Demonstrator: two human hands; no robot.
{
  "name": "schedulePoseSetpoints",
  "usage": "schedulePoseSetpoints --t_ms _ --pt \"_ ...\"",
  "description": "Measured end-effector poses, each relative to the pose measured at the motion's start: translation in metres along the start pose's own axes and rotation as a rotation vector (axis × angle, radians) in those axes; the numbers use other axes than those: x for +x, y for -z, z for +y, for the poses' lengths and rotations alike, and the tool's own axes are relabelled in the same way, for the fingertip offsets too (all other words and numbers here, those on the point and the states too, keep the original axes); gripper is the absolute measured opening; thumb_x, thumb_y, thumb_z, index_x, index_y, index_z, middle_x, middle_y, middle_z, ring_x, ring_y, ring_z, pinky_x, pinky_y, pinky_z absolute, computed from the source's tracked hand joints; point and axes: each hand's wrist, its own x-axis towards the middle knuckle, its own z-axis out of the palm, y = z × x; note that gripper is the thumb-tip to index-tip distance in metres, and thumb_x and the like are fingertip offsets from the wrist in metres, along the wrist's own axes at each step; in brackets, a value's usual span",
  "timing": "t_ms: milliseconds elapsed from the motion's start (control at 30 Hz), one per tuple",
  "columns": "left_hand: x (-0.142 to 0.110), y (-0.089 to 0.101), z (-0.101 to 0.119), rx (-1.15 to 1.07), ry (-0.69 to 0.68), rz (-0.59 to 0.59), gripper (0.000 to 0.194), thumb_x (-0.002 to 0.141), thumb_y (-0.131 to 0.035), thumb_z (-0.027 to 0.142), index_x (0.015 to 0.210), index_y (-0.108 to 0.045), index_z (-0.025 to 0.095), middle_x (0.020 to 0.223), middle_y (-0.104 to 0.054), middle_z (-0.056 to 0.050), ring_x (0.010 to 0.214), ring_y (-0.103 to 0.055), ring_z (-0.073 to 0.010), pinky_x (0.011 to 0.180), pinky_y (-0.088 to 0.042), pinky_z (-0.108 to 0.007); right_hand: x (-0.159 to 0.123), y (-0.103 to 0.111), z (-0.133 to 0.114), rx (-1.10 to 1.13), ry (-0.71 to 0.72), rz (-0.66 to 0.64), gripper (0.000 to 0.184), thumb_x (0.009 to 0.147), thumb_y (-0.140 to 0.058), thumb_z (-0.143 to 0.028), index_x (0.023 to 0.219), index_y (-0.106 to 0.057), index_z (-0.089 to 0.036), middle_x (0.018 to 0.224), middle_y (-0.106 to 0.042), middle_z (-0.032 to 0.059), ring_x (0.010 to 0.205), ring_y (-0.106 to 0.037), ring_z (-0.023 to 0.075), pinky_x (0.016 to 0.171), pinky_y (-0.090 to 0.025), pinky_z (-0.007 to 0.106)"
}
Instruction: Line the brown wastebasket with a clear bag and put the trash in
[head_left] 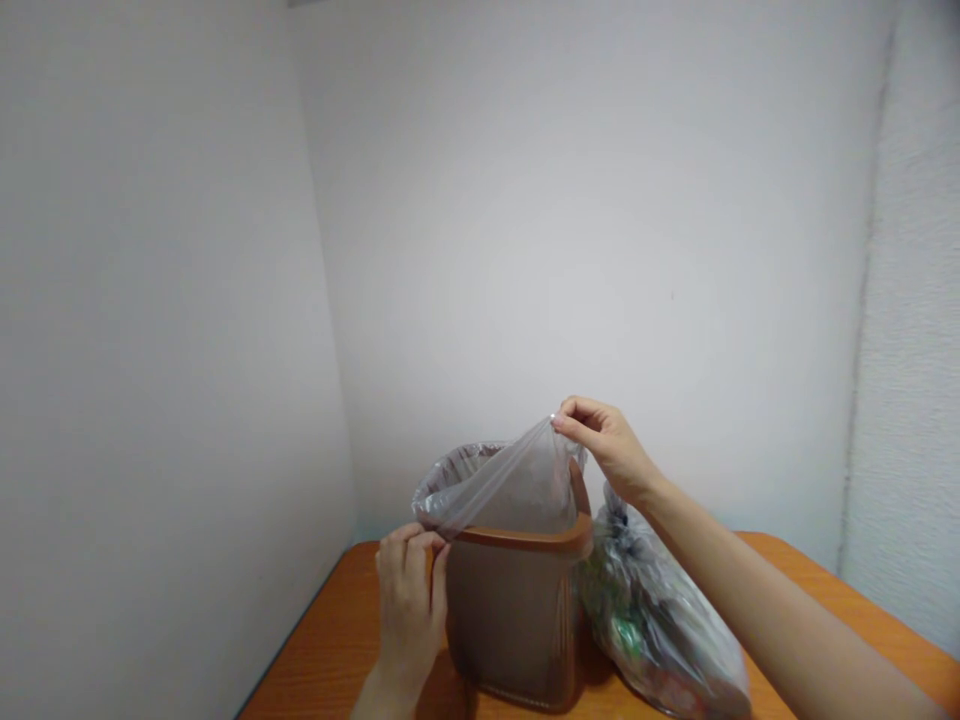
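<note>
A brown plastic trash bin (514,620) stands upright on the table, with a thin see-through trash bag (525,490) lining it. The bag is folded over the rim at the far and left sides. My right hand (607,440) pinches the bag's edge between thumb and fingers and stretches it up above the bin's right side. At the near left corner of the rim, my left hand (412,580) has its fingers closed on the bag's edge. Between the two hands the film is pulled into a slanting taut fold. The bin's inside is mostly hidden.
A filled, knotted clear bag of trash (660,610) leans on the table just right of the bin, partly behind my right forearm. The orange-brown wooden table (337,620) reaches toward the white walls (570,220) at the back and left.
</note>
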Motion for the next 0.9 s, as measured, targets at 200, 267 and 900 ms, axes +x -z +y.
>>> schedulePoseSetpoints --t_ms 200,267,900 --pt "0.006 0.002 -0.009 -0.015 -0.004 0.050 0.003 0.096 -0.050 0.021 0.094 -0.050 0.019 0.097 -0.055 -0.006 0.095 -0.053 -0.0216 0.086 -0.043 -0.039 0.012 0.009 0.009 -0.043 -0.042 -0.016 0.040 0.076 -0.071 -0.055 0.067 -0.056 -0.019 0.062 -0.045 -0.0051 0.061 -0.037 0.0107 0.059 -0.029 0.026" --pt "0.007 0.001 -0.010 -0.013 -0.022 0.060 0.018 0.092 -0.060 0.030 0.099 -0.050 0.018 0.101 -0.056 -0.007 0.098 -0.054 -0.0230 0.088 -0.044 -0.040 0.015 0.009 0.013 -0.059 -0.054 -0.006 0.043 0.075 -0.071 -0.057 0.064 -0.054 -0.019 0.060 -0.043 -0.0055 0.060 -0.035 0.0105 0.058 -0.027 0.026" --pt "0.069 -0.001 -0.044 -0.178 0.310 -0.045 0.010 0.097 -0.045 0.029 0.098 -0.053 0.022 0.093 -0.060 -0.004 0.091 -0.057 -0.0216 0.086 -0.046 -0.039 0.029 0.020 0.035 -0.305 -0.128 -0.007 0.040 0.075 -0.068 -0.056 0.066 -0.054 -0.020 0.064 -0.048 -0.0044 0.064 -0.043 0.0124 0.061 -0.034 0.026"
